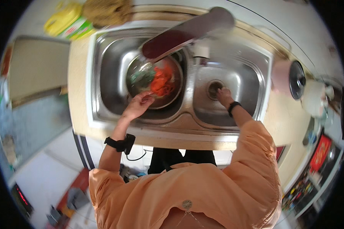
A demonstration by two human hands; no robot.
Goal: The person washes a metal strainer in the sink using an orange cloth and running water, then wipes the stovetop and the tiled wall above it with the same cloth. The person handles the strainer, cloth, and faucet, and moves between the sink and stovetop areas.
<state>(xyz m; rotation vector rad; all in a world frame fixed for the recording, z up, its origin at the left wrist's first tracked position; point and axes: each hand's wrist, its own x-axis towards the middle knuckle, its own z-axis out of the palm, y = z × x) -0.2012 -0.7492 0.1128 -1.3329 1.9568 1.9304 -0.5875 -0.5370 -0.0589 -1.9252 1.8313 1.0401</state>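
A round metal bowl (177, 96) stands in the left basin of a steel double sink (190, 91). In it lie bright red-orange pieces (162, 81) and something dark green (143, 76), both too blurred to name. My left hand (140, 103) is at the bowl's near rim, fingers curled; whether it holds anything cannot be told. Down in the right basin, my right hand (225, 96) has its fingertips at the round drain (214, 87), and what is under them is hidden. A broad dark-red and grey faucet (189, 33) reaches over the bowl from the back of the sink.
Behind the left basin stand a yellow plastic jug (66, 21) with a green label and a brown object (109, 11). On the counter at right is a pinkish pot (282, 77) with a dark lid (297, 80), beside a whitish container (312, 97). The counter's front edge (172, 143) runs before me.
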